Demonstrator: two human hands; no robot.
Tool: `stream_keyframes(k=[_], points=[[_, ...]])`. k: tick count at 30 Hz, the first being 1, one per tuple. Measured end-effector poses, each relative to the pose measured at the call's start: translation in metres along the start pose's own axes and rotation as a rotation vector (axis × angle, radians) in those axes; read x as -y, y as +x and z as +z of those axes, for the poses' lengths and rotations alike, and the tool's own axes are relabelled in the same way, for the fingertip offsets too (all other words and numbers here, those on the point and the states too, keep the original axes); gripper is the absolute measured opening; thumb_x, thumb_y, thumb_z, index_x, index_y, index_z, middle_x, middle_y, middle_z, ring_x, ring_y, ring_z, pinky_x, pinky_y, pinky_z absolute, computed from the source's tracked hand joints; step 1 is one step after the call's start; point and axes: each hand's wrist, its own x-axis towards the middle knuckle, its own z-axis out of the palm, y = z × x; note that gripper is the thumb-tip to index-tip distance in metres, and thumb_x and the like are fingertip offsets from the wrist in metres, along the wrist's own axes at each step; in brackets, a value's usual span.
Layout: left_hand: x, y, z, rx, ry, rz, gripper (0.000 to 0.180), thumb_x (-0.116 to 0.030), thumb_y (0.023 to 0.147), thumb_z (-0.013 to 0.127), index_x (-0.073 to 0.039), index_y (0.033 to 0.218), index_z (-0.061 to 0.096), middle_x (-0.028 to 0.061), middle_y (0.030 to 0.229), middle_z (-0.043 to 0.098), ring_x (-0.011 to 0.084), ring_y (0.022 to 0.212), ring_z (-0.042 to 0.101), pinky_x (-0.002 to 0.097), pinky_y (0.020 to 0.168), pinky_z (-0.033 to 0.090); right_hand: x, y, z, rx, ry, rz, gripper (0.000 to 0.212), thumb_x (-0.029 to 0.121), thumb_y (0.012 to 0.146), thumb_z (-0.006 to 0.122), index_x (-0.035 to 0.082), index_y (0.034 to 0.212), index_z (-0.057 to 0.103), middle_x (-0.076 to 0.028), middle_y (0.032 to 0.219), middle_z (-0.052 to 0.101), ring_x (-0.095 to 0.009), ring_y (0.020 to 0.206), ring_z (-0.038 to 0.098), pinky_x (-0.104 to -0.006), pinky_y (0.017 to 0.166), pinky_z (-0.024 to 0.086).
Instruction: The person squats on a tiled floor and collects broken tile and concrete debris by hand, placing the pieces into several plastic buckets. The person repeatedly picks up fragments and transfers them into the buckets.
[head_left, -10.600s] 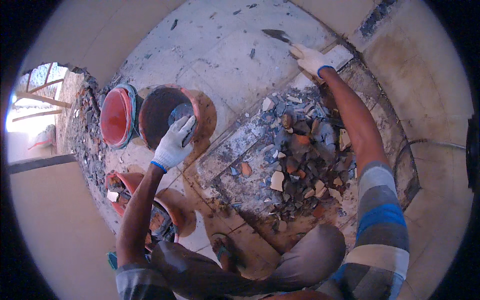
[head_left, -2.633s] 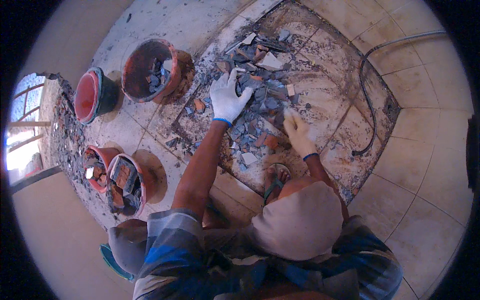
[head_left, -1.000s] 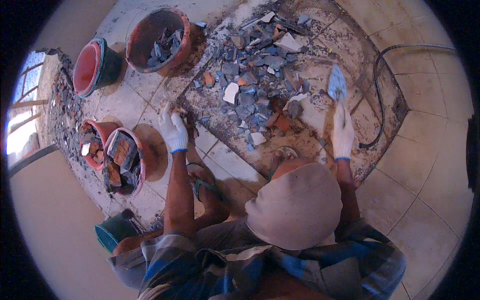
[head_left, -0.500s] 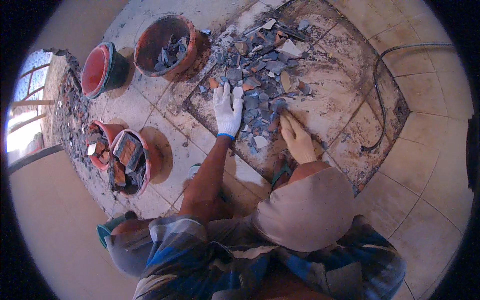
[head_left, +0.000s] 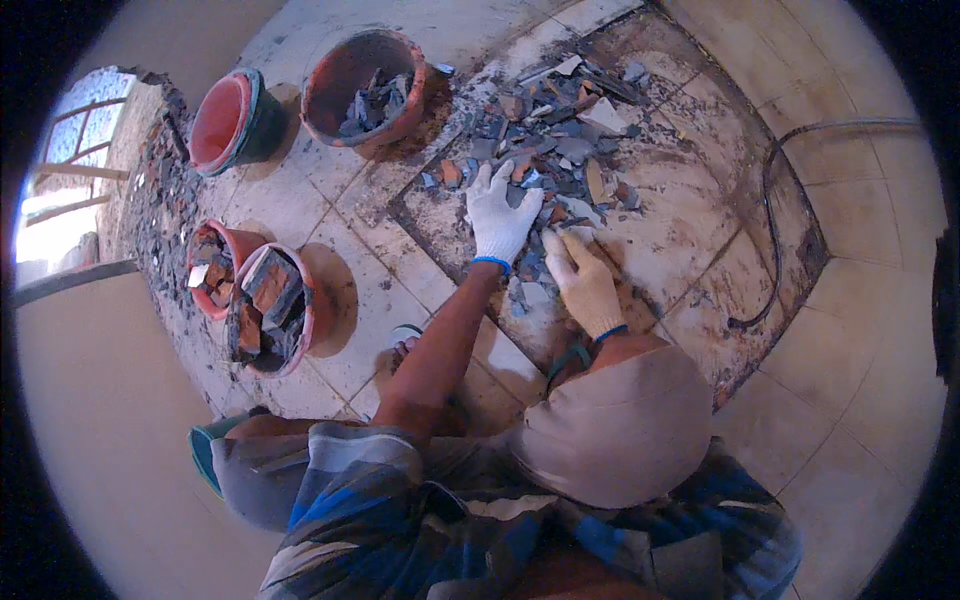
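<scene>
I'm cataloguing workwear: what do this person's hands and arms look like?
The left hand wears a white fabric glove with a bright blue cuff edge. The right hand wears a creamier glove with a darker blue edge. The left forearm is bare below a short sleeve striped grey and blue.

A red bucket (head_left: 216, 124) sits inside a green bucket (head_left: 264, 132). Left of that green bucket, wooden bars (head_left: 85, 170) cross a bright, broken-edged wall opening (head_left: 75, 215), with loose grey debris (head_left: 160, 205) strewn between. Nearer the wearer than the green bucket, two reddish buckets (head_left: 322, 318) stand side by side, loaded with broken brick chunks (head_left: 275, 285). Nearer still is a green container (head_left: 203, 452), partly hidden. Well to the green bucket's right, a dark hose (head_left: 850, 124) curves over beige tiles (head_left: 850, 330).
</scene>
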Motion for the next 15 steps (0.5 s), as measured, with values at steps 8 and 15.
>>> stream_keyframes(k=[8, 15], points=[[-0.039, 0.032, -0.026, -0.147, -0.168, 0.047, 0.067, -0.043, 0.09, 0.083, -0.004, 0.143, 0.07, 0.0377, 0.158, 0.052, 0.052, 0.15, 0.047, 0.0564, 0.126, 0.036, 0.056, 0.02, -0.026, 0.001, -0.073, -0.036, 0.047, 0.035, 0.111, 0.066, 0.0, 0.142, 0.069, -0.024, 0.142, 0.071, -0.044, 0.122, 0.072, -0.0452, 0.106, 0.057], [-0.06, 0.1, -0.102, -0.44, -0.163, 0.267, 0.059, -0.041, 0.091, 0.083, -0.001, 0.134, 0.074, 0.0331, 0.148, 0.061, 0.0493, 0.143, 0.053, 0.0561, 0.123, 0.038, 0.132, 0.066, -0.027, -0.12, -0.57, -0.951, 0.041, 0.018, 0.106, 0.065, 0.004, 0.144, 0.066, -0.03, 0.139, 0.069, -0.045, 0.108, 0.076, -0.0478, 0.092, 0.064]])
